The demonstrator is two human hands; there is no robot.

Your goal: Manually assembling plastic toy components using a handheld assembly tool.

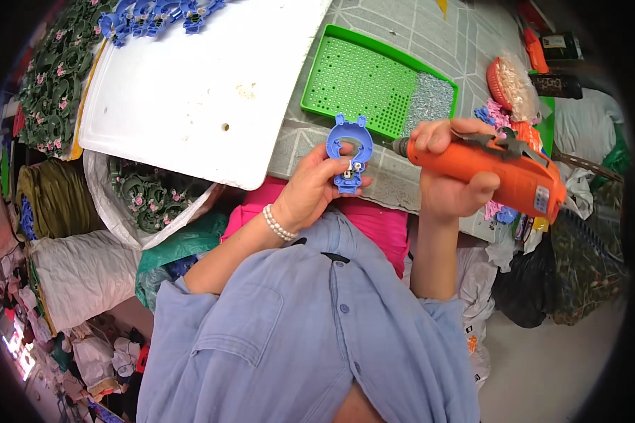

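My left hand [314,182], with a pearl bracelet at the wrist, is closed on a blue plastic housing [351,132]. The housing has a ring at its top and small metal parts fitted in its lower block. An orange electric screwdriver [490,171] lies in the grip of my right hand [448,166], its dark tip pointing left toward the housing. Between tip and housing there is a small gap. Just beyond both hands stands a green perforated tray [360,77]. Small silvery screws [430,101] are heaped at its right end.
A white board [197,84] covers the table's left part, with several blue housings [159,17] at its far edge. Dark green parts fill a white sack [148,201] beside it. At right are a red basket [499,83] and a black bag [525,282].
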